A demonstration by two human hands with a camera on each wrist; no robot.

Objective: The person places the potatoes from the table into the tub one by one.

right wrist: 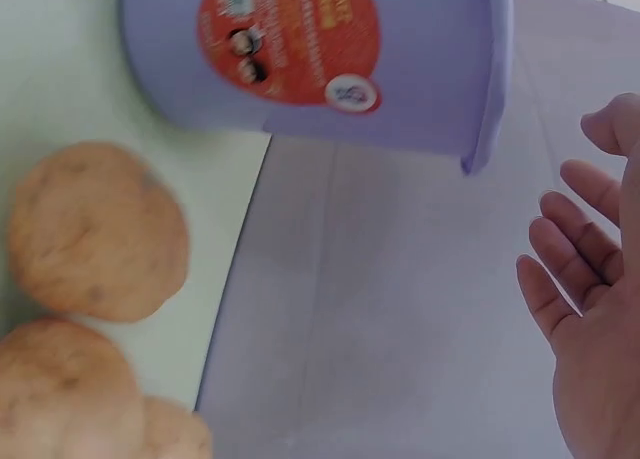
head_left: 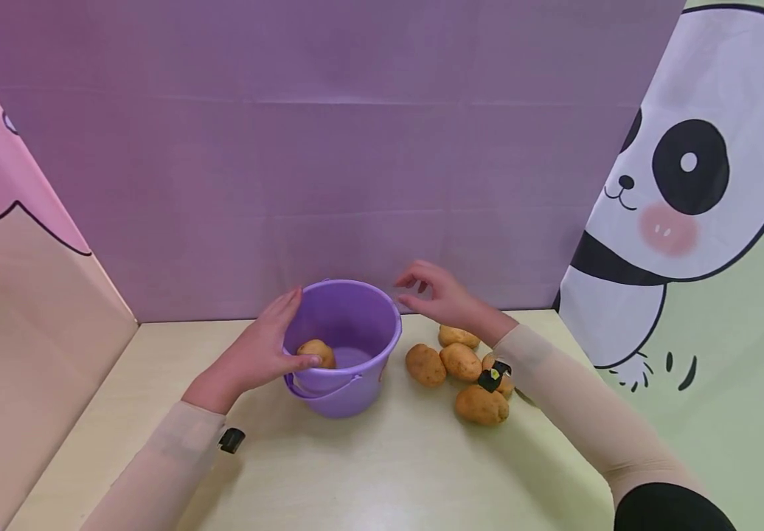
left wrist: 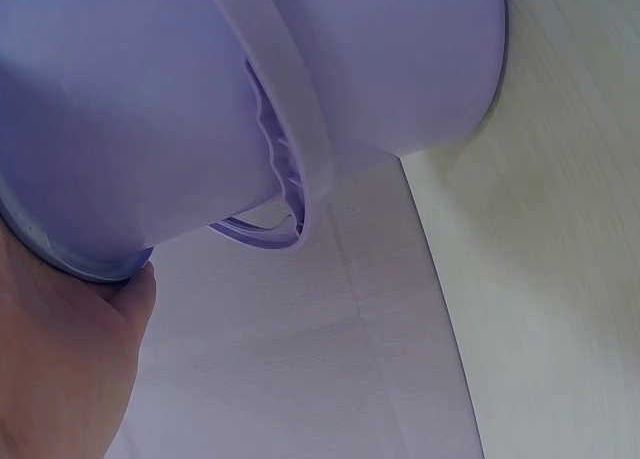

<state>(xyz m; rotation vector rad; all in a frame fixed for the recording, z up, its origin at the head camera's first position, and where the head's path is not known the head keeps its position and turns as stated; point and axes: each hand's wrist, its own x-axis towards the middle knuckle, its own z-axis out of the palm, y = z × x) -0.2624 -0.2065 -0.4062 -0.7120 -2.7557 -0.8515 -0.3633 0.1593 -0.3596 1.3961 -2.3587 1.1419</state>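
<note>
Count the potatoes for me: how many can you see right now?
6. One potato lies inside the bucket. Five sit on the table to its right, and one partly hidden behind the right wrist. More could be hidden.

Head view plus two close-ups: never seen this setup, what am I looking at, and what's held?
No machine here: a person works with bare hands and wears three cameras. The wide picture comes from the head, the close-ups from each wrist. On the pale table stands a purple bucket with one potato inside. The left hand grips the bucket's rim; its wrist camera sees mostly bucket wall. The right hand hovers open beside the bucket, holding nothing. A pile of potatoes lies to the bucket's right; the right wrist camera shows some of them and a red label on the bucket.
</note>
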